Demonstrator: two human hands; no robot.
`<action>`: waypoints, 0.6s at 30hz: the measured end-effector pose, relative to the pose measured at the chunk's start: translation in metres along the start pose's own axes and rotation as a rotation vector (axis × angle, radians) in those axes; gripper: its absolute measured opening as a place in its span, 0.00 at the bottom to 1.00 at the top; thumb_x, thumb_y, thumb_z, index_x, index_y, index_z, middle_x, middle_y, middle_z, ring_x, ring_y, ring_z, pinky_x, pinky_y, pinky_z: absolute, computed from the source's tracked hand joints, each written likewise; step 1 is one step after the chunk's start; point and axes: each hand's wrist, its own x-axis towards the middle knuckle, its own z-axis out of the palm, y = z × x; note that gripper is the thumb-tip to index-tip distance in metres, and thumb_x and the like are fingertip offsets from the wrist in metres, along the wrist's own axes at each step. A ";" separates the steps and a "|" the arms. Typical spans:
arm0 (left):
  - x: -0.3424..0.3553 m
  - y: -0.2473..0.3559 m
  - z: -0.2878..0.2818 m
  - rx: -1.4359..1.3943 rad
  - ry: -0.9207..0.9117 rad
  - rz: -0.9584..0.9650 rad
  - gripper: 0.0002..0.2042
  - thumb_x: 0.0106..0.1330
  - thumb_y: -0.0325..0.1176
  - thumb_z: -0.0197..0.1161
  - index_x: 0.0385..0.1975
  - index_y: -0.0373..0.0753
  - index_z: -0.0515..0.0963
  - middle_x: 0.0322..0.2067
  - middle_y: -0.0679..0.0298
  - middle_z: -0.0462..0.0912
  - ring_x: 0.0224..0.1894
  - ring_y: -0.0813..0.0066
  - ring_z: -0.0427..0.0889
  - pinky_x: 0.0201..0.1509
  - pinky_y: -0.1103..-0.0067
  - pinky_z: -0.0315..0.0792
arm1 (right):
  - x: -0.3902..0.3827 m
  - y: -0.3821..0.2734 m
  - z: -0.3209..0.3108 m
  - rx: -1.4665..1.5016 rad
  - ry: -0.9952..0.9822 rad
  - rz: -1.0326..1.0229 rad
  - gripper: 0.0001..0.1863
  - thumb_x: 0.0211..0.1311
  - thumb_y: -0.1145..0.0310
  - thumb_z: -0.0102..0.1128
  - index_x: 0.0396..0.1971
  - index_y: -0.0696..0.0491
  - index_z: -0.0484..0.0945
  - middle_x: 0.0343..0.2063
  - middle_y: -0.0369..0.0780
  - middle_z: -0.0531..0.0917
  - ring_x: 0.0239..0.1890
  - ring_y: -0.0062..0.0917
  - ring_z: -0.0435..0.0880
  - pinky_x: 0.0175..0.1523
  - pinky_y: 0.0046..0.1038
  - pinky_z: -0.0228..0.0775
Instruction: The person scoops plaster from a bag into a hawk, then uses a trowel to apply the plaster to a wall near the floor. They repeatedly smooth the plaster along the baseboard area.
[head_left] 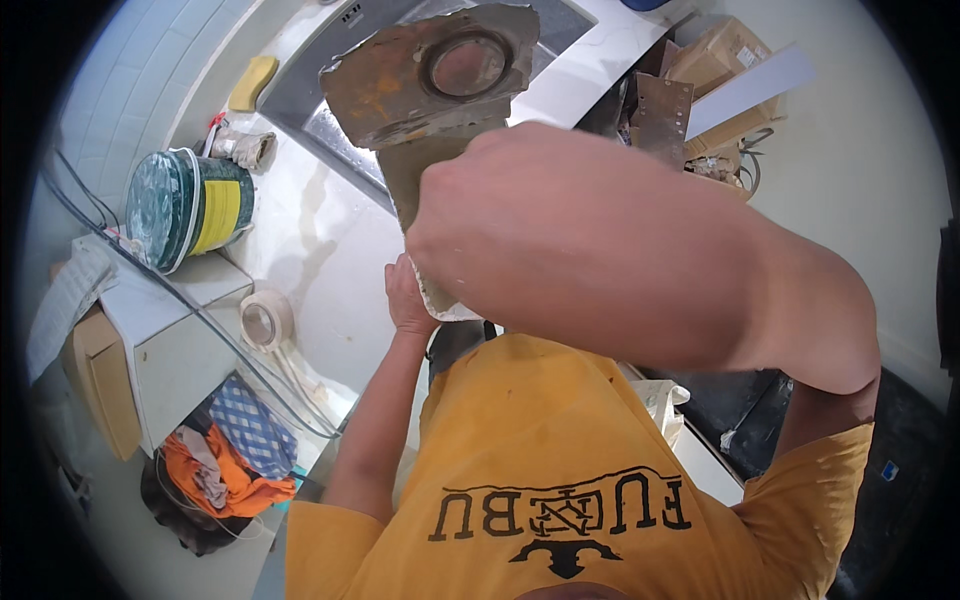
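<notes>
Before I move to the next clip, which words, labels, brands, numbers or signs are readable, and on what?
Orange-yellow cloth T-shirt: large black lettering, legible, but I don't copy printed words.
Yellow label on the round green plastic bucket: too small to read.
Creased white paper sheet: too blurred to read.
White label on the brown cardboard box: too small to read.

Bright (edges warped, corners black).
</notes>
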 end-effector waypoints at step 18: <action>-0.019 -0.024 0.016 0.188 -0.030 0.002 0.13 0.51 0.41 0.69 0.35 0.46 0.78 0.31 0.65 0.78 0.36 0.63 0.75 0.41 0.67 0.63 | -0.028 0.025 0.005 -0.108 0.384 0.036 0.06 0.48 0.77 0.65 0.29 0.55 0.82 0.30 0.37 0.82 0.42 0.33 0.81 0.47 0.32 0.75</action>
